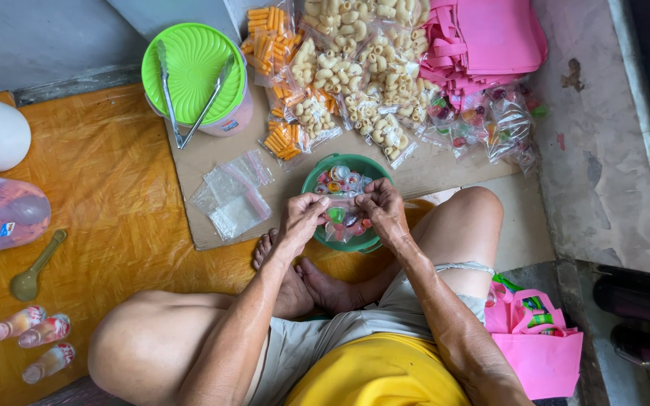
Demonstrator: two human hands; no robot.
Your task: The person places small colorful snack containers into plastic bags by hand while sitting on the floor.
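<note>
My left hand (302, 218) and my right hand (381, 210) together pinch the top of a small clear plastic bag (342, 214) filled with colourful jelly candies. The bag hangs over a green bowl (311, 184) that holds more of the same candies. The bowl rests on a sheet of brown cardboard (212, 158) in front of my crossed legs and bare feet (317, 286). A loose pile of empty clear bags (233, 194) lies on the cardboard just left of the bowl.
Behind the bowl lie several sealed bags of pale macaroni-shaped snacks (355, 75), orange stick snacks (268, 37) and jelly candies (490, 124). Metal tongs (189, 94) rest on a green-lidded container (193, 71). Pink tote bags (483, 37), a spoon (31, 274) and small bottles (35, 338) surround me.
</note>
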